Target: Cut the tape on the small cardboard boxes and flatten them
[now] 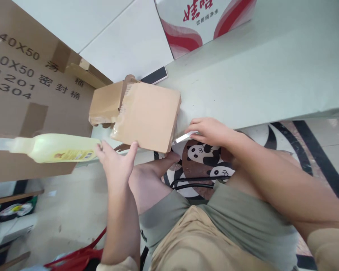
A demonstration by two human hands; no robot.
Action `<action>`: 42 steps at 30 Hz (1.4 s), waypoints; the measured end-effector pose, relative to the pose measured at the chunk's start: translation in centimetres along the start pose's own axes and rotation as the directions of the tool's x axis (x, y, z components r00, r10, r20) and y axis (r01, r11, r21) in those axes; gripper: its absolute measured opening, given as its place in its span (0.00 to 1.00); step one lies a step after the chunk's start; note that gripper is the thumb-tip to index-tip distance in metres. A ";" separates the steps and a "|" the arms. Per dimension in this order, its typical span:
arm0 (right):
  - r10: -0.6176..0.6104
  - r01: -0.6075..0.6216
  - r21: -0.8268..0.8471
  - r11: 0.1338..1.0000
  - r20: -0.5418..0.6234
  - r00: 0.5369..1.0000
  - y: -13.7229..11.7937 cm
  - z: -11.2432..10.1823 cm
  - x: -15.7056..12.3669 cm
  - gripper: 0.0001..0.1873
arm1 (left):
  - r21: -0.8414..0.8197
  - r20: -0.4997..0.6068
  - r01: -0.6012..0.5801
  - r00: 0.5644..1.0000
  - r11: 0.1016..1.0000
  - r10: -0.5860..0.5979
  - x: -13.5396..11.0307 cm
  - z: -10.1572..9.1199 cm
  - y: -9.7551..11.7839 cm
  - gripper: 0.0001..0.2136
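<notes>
A cardboard box (148, 114) with tape on its left side lies by the near edge of the pale table. My left hand (115, 160) has thumb and fingers apart. Its thumb touches the box's near edge, and its fingertips are by the base of a bottle of pale yellow liquid (64, 148). Just right of the box, my right hand (207, 130) is closed on a thin white object (184, 138), whose tip points at the box's near right corner. Its kind is not clear. Another brown carton (106, 103) adjoins the taped side.
A large printed carton (31, 98) stands at the left. Behind the box lies a dark flat phone-like object (155, 76). A white and red water carton (203, 26) sits at the back of the table (257, 71). Below are my legs and a panda-patterned floor (203, 154).
</notes>
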State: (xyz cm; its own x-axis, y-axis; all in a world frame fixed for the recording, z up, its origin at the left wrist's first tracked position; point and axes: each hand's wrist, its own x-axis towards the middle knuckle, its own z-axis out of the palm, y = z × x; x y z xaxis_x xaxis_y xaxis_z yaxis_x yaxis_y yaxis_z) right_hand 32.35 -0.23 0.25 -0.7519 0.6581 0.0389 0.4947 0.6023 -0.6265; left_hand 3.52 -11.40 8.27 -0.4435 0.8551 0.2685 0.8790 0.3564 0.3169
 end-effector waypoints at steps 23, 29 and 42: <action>0.304 -0.304 0.201 0.931 0.035 0.952 -0.8 -1.2 0.3 0.18 | 0.190 0.298 -0.632 0.767 0.752 0.569 2.0 5.4 3.8 0.38; 0.290 -0.324 0.277 0.905 0.156 0.944 -1.0 -1.2 0.0 0.15 | 0.194 0.322 -0.628 0.767 0.754 0.555 2.0 5.2 3.9 0.37; 0.288 -0.446 0.586 0.677 0.346 0.893 -3.3 0.9 1.1 0.11 | 0.214 0.364 -0.639 0.754 0.739 0.547 2.2 5.3 3.8 0.37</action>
State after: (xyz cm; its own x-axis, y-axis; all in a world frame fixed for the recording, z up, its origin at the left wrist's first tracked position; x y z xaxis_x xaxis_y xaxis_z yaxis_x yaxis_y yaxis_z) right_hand 29.51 -1.90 1.65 -0.6797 0.6046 -0.4153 0.4143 -0.1507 -0.8976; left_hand 6.81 -6.19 5.23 0.2101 0.9766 0.0448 0.9703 -0.2027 -0.1319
